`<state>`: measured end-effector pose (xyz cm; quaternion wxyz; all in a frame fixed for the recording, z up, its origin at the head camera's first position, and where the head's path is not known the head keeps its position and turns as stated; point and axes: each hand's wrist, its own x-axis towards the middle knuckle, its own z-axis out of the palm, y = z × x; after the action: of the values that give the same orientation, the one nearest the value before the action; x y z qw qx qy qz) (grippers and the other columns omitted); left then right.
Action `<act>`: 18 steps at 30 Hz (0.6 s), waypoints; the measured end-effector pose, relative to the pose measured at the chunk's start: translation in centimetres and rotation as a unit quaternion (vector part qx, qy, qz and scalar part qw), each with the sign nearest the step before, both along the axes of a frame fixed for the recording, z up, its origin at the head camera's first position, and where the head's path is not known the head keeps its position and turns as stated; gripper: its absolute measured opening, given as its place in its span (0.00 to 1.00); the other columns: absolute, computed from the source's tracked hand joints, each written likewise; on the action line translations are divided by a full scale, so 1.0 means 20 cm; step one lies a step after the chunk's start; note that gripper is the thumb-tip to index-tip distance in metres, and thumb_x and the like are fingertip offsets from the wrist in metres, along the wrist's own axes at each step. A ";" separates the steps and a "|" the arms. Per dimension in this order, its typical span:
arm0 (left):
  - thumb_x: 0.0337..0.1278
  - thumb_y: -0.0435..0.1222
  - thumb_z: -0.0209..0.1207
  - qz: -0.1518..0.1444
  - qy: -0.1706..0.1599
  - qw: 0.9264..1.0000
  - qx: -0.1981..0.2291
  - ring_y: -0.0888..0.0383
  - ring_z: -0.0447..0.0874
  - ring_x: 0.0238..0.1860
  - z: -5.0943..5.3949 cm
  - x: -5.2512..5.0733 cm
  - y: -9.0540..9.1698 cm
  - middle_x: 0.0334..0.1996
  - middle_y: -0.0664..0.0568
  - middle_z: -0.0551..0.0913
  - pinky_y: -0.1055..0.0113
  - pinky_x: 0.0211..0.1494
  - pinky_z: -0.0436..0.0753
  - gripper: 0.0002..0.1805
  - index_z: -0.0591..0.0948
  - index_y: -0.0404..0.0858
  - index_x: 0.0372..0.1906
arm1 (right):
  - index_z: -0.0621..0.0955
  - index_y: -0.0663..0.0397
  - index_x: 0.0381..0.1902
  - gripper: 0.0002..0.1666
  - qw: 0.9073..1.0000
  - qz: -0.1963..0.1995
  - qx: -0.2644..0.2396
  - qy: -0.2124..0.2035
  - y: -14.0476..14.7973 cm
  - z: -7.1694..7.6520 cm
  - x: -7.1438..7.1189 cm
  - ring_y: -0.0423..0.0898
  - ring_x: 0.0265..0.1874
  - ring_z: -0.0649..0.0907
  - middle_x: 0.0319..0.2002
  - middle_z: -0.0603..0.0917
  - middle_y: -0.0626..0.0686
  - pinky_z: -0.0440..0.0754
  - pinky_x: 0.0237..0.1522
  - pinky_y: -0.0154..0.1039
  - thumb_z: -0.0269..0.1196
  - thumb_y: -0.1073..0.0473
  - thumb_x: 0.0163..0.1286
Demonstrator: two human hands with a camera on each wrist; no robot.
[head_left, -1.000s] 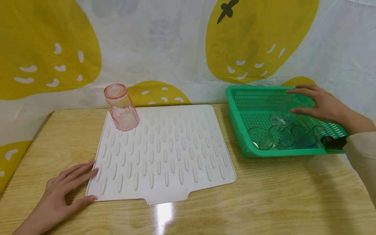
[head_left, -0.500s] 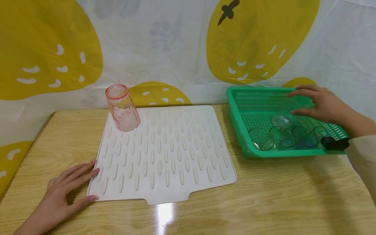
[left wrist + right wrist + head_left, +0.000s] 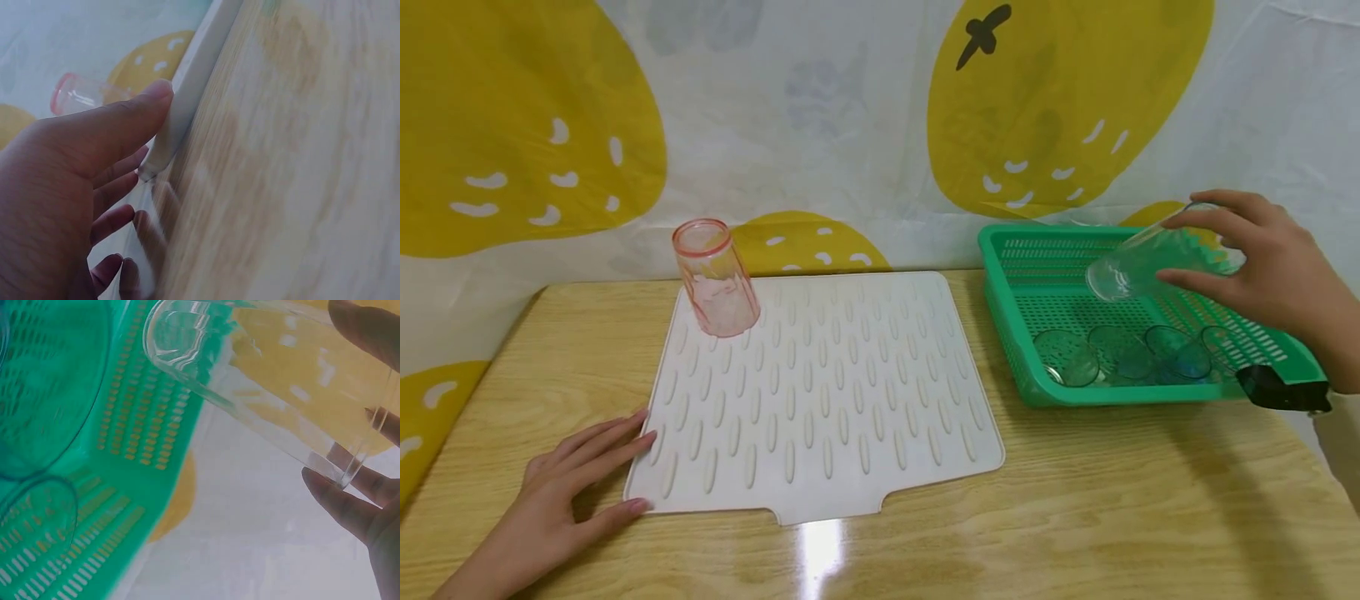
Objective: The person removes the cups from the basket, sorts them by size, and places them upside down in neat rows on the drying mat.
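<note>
My right hand (image 3: 1262, 258) grips a clear drinking glass (image 3: 1131, 265) near its rim, between the thumb and fingers. The glass is tilted, base down to the left, above the green basket (image 3: 1037, 392). In the right wrist view the clear glass (image 3: 262, 381) shows smooth walls and a thick base. My left hand (image 3: 561, 483) rests at the near left corner of a white ridged drying mat (image 3: 827, 400), its fingertips and thumb touching the edge. On the mat's far left corner a pink-tinted glass (image 3: 717, 283) stands upside down or upright; I cannot tell which.
Several more glasses (image 3: 1067, 360) lie in the front part of the basket, overlapping. A patterned cloth (image 3: 865, 167) hangs behind the wooden table (image 3: 1075, 517). A black wrist strap piece (image 3: 1281, 387) sits by the basket's front right corner.
The right hand has lifted the clear glass up and slightly right from among the basket's contents, tilting it. The left hand and the pink glass have stayed in place.
</note>
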<state>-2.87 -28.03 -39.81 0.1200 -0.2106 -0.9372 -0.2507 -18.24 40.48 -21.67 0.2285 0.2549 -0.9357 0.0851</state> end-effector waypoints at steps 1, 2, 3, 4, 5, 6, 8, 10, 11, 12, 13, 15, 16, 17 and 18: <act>0.30 0.42 0.78 -0.001 0.002 1.000 -0.002 0.66 0.51 0.69 0.00 0.00 0.00 0.69 0.56 0.66 0.51 0.43 0.52 0.43 0.76 0.50 0.63 | 0.79 0.57 0.55 0.31 1.000 0.003 -0.003 0.011 -0.01 0.00 0.01 0.69 0.50 0.72 0.65 0.67 0.65 0.68 0.55 0.52 0.73 0.52 0.55; 0.30 0.42 0.78 -0.002 0.005 1.000 -0.003 0.66 0.51 0.69 0.01 0.00 0.00 0.69 0.56 0.66 0.53 0.44 0.52 0.43 0.76 0.49 0.63 | 0.79 0.57 0.56 0.32 1.000 0.006 -0.005 0.023 -0.02 0.01 0.02 0.69 0.49 0.73 0.64 0.67 0.65 0.69 0.55 0.42 0.72 0.49 0.56; 0.30 0.42 0.78 -0.003 0.007 1.000 -0.005 0.66 0.52 0.69 0.01 0.00 0.00 0.68 0.55 0.66 0.53 0.44 0.52 0.43 0.76 0.49 0.63 | 0.79 0.56 0.56 0.32 0.999 0.006 -0.007 0.032 -0.04 0.01 0.03 0.68 0.48 0.74 0.64 0.68 0.65 0.69 0.53 0.33 0.72 0.48 0.56; 0.30 0.42 0.78 -0.004 0.009 1.000 -0.006 0.65 0.52 0.69 0.01 0.00 0.00 0.68 0.55 0.66 0.55 0.45 0.51 0.43 0.77 0.49 0.63 | 0.79 0.56 0.56 0.32 0.999 0.007 -0.011 0.040 -0.05 0.01 0.04 0.67 0.48 0.74 0.64 0.68 0.65 0.66 0.50 0.25 0.71 0.46 0.57; 0.31 0.42 0.78 -0.005 0.010 1.000 -0.007 0.65 0.52 0.69 0.01 -0.01 0.00 0.68 0.54 0.66 0.57 0.46 0.51 0.43 0.77 0.49 0.63 | 0.79 0.56 0.56 0.33 0.999 0.010 -0.016 0.047 -0.06 0.02 0.04 0.67 0.51 0.74 0.64 0.68 0.65 0.62 0.47 0.18 0.71 0.44 0.57; 0.31 0.42 0.78 -0.004 0.009 1.000 -0.008 0.65 0.52 0.69 0.01 -0.01 0.00 0.68 0.54 0.66 0.57 0.46 0.51 0.43 0.77 0.49 0.63 | 0.79 0.56 0.56 0.34 0.998 0.012 -0.022 0.052 -0.06 0.02 0.05 0.66 0.55 0.72 0.64 0.69 0.64 0.56 0.46 0.13 0.70 0.43 0.57; 0.31 0.43 0.78 -0.005 0.008 1.000 -0.011 0.65 0.52 0.68 0.02 -0.01 0.00 0.68 0.54 0.67 0.56 0.46 0.51 0.42 0.77 0.49 0.63 | 0.79 0.57 0.57 0.36 0.998 0.013 -0.029 0.059 -0.08 0.02 0.07 0.65 0.60 0.70 0.64 0.69 0.64 0.57 0.46 0.12 0.67 0.39 0.58; 0.31 0.43 0.78 -0.004 0.004 1.000 -0.010 0.65 0.52 0.68 0.02 -0.01 0.01 0.68 0.53 0.67 0.54 0.45 0.52 0.42 0.77 0.49 0.62 | 0.79 0.57 0.56 0.40 0.997 0.015 -0.037 0.068 -0.10 0.02 0.08 0.63 0.61 0.69 0.63 0.69 0.65 0.57 0.47 0.12 0.63 0.33 0.58; 0.32 0.43 0.78 -0.004 0.002 1.000 -0.010 0.64 0.52 0.68 0.02 -0.01 0.01 0.68 0.53 0.67 0.53 0.45 0.52 0.42 0.77 0.50 0.62 | 0.79 0.58 0.56 0.42 0.996 0.015 -0.040 0.073 -0.11 0.02 0.09 0.63 0.61 0.68 0.63 0.69 0.64 0.57 0.47 0.12 0.61 0.30 0.57; 0.32 0.43 0.78 -0.006 0.002 1.000 -0.009 0.64 0.52 0.68 0.02 -0.01 0.01 0.68 0.53 0.67 0.51 0.44 0.53 0.42 0.77 0.50 0.63 | 0.79 0.59 0.56 0.45 0.996 0.014 -0.043 0.078 -0.12 0.02 0.10 0.63 0.62 0.68 0.63 0.69 0.64 0.58 0.47 0.12 0.59 0.27 0.56; 0.31 0.43 0.78 -0.008 0.002 1.000 -0.007 0.63 0.53 0.68 0.03 -0.01 0.01 0.68 0.52 0.67 0.49 0.44 0.53 0.42 0.77 0.49 0.63 | 0.79 0.59 0.56 0.46 0.995 0.013 -0.047 0.082 -0.13 0.02 0.11 0.62 0.62 0.68 0.63 0.69 0.64 0.58 0.47 0.12 0.58 0.26 0.56; 0.31 0.42 0.78 -0.011 0.002 1.000 -0.003 0.63 0.53 0.68 0.03 -0.01 0.01 0.68 0.53 0.66 0.47 0.44 0.53 0.43 0.77 0.49 0.63 | 0.79 0.61 0.55 0.48 0.995 0.013 -0.059 0.085 -0.15 0.03 0.13 0.62 0.62 0.68 0.64 0.69 0.63 0.59 0.48 0.12 0.57 0.25 0.55; 0.31 0.42 0.78 -0.012 0.004 1.000 0.000 0.62 0.53 0.68 0.04 -0.01 0.02 0.68 0.53 0.66 0.46 0.44 0.53 0.43 0.77 0.49 0.63 | 0.79 0.62 0.55 0.46 0.994 0.010 -0.065 0.085 -0.16 0.03 0.14 0.61 0.62 0.68 0.64 0.69 0.62 0.60 0.48 0.12 0.59 0.27 0.56; 0.30 0.41 0.78 -0.014 0.008 1.000 0.001 0.63 0.53 0.68 0.04 -0.01 0.02 0.68 0.53 0.67 0.46 0.44 0.54 0.43 0.77 0.49 0.63 | 0.79 0.62 0.55 0.45 0.994 0.007 -0.073 0.085 -0.17 0.03 0.15 0.59 0.62 0.69 0.64 0.69 0.61 0.60 0.48 0.13 0.61 0.29 0.56; 0.30 0.41 0.78 -0.017 0.012 1.000 0.002 0.62 0.53 0.68 0.05 -0.01 0.02 0.68 0.52 0.67 0.46 0.44 0.54 0.43 0.77 0.49 0.63 | 0.79 0.62 0.55 0.42 0.993 0.004 -0.085 0.083 -0.18 0.03 0.16 0.56 0.63 0.69 0.65 0.69 0.60 0.62 0.48 0.13 0.64 0.33 0.57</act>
<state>-3.16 -27.55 -38.90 0.1272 -0.2289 -0.9315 -0.2524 -15.12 36.91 -21.11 0.3258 0.2440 -0.9020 0.1438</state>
